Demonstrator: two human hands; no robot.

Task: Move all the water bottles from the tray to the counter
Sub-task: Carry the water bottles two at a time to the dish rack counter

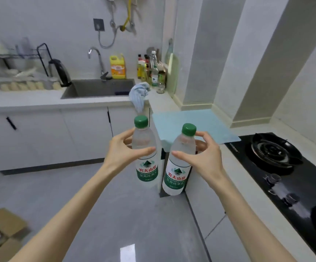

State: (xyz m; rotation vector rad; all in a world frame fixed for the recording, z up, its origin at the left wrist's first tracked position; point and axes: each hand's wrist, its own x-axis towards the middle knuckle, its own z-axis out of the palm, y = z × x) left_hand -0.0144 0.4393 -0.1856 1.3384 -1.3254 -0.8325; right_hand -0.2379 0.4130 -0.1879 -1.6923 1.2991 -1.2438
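My left hand (122,150) grips a clear water bottle (145,163) with a green cap and a green and white label, held upright in the air over the floor. My right hand (203,154) grips a second, matching water bottle (178,173), tilted slightly left, close to the counter's corner. Both bottles hang side by side in front of the white counter (162,103), just short of the pale blue mat (189,125) that lies on it. No tray is in view.
A black gas hob (278,167) fills the counter at right. Behind are a sink (100,87) with a tap, a yellow detergent jug (117,67), sauce bottles (151,70), a blue cloth (139,93), a kettle (59,72) and a dish rack (15,67). A cardboard box (4,231) stands on the floor at lower left.
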